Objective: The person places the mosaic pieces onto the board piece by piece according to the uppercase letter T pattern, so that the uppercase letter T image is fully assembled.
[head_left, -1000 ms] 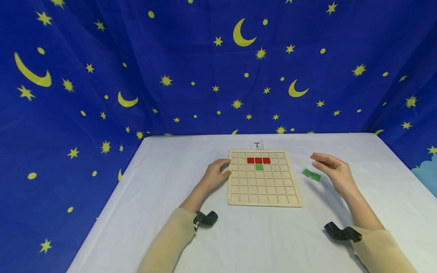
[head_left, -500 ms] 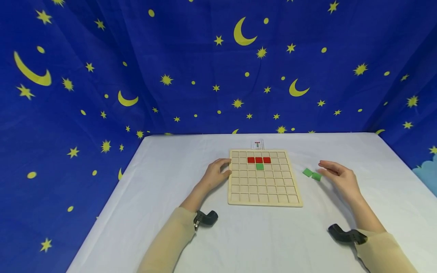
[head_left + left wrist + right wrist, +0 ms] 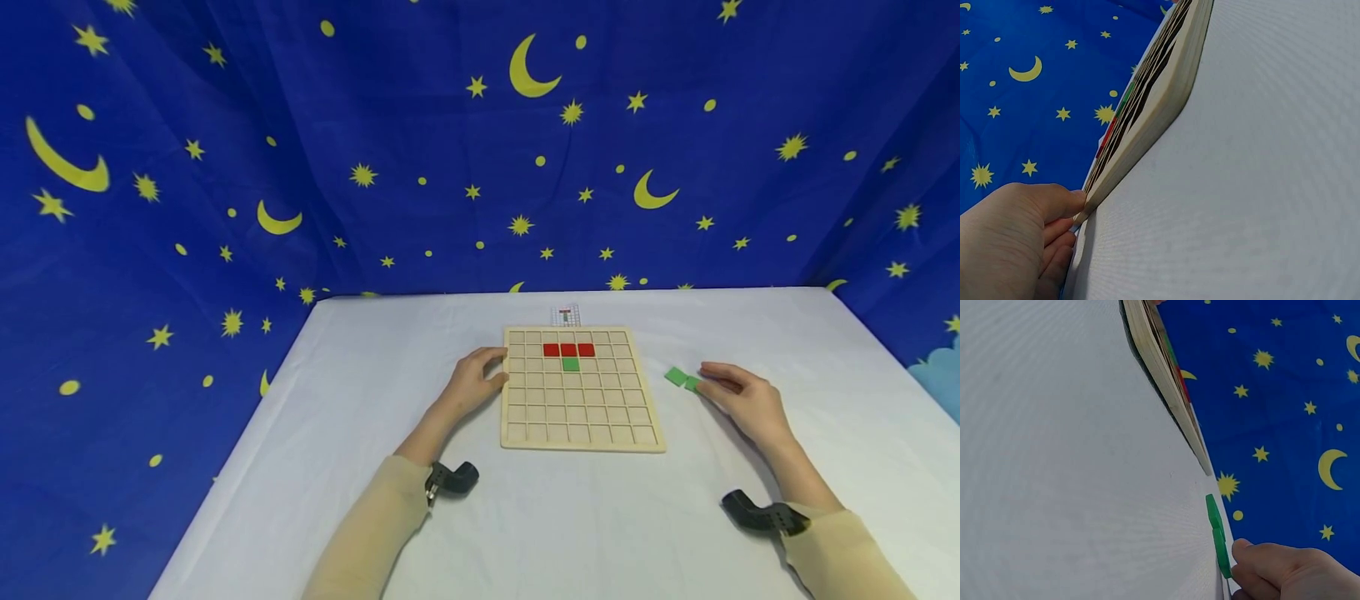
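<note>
A deep blue cloth (image 3: 225, 125) printed with yellow moons and stars hangs all round me as a backdrop, and in front of it stands the table (image 3: 570, 533) under a plain white cover. Near the far middle of that surface lies the wooden grid board (image 3: 577, 417), flat, its rows of square cells mostly bare; three red tiles (image 3: 568, 350) sit side by side in a row near the far edge, with one green tile (image 3: 571, 364) seated in the cell just below the middle red one. A small printed card (image 3: 566, 316) rests just beyond the board's far edge. My left hand (image 3: 474, 383) rests on the table against the board's left rim, its loosely curled fingers (image 3: 1060, 212) touching the edge near the far corner, steadying rather than clasping it. My right hand (image 3: 742, 400) lies on the cover to the right of the board, well apart from it, fingers stretched toward two loose green tiles (image 3: 682, 379) that lie side by side; my fingertips (image 3: 1242, 549) touch the nearer one's edge, which still lies flat on the cloth, not lifted. A dark strap mount shows at each of my wrists.
</note>
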Motion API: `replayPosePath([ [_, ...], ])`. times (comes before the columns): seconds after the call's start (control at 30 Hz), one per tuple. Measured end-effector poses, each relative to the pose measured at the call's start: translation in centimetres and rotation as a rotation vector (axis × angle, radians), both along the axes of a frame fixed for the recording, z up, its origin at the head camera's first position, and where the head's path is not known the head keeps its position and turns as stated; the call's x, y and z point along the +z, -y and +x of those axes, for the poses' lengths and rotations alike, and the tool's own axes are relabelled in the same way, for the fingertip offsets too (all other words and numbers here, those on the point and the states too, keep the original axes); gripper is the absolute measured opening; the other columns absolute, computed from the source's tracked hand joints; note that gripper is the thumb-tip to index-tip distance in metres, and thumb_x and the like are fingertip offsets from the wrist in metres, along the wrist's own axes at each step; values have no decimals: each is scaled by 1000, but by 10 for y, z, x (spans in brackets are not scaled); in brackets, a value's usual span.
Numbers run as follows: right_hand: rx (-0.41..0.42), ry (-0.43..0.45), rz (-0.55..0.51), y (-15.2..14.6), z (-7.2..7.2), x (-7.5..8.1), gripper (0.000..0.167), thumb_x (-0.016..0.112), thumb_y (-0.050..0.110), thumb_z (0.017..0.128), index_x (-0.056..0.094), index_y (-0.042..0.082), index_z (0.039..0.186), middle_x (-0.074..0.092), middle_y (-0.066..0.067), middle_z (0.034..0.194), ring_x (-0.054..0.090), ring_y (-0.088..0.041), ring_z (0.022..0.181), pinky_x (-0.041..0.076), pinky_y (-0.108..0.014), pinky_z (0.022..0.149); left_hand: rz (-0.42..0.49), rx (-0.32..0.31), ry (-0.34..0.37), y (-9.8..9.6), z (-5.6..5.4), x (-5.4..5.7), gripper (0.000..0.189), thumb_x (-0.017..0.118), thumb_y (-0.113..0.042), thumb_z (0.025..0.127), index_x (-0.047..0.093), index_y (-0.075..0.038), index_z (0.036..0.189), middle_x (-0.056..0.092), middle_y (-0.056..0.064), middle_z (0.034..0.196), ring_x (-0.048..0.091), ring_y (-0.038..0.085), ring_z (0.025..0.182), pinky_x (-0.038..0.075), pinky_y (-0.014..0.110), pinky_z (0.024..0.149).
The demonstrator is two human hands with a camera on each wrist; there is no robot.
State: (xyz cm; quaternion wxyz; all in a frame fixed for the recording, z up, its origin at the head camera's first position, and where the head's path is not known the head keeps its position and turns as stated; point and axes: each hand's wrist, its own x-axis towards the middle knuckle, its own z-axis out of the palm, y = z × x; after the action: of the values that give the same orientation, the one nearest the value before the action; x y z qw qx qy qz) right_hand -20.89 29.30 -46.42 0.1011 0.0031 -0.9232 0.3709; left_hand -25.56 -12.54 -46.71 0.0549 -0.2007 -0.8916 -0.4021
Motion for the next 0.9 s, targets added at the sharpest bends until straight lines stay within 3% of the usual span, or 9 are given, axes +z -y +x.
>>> replayPosePath([
  [0.13, 14, -5, 11, 1, 0, 1, 45, 63, 29, 91, 58, -2, 124, 59, -22, 121, 51, -43, 114, 42, -56, 91, 2, -3, 3, 1, 0, 1, 45, 66, -11, 87, 55, 1, 128, 56, 15, 128, 49, 27, 122, 37, 36, 105],
  [0.47, 13, -7, 56, 4, 0, 2, 45, 65, 31, 90, 59, -1, 122, 58, -23, 122, 49, -45, 115, 41, -58, 92, -2, 1, 13, 2, -1, 2, 45, 65, -12, 87, 54, 0, 129, 55, 14, 129, 48, 27, 122, 37, 36, 105],
  [0.9, 15, -48, 103, 3, 5, -3, 38, 67, 20, 89, 60, -1, 119, 60, -24, 117, 51, -46, 111, 41, -59, 89, -2, -7, 28, 1, 0, 0, 44, 65, -11, 88, 54, -1, 129, 55, 14, 129, 47, 27, 123, 36, 36, 106],
])
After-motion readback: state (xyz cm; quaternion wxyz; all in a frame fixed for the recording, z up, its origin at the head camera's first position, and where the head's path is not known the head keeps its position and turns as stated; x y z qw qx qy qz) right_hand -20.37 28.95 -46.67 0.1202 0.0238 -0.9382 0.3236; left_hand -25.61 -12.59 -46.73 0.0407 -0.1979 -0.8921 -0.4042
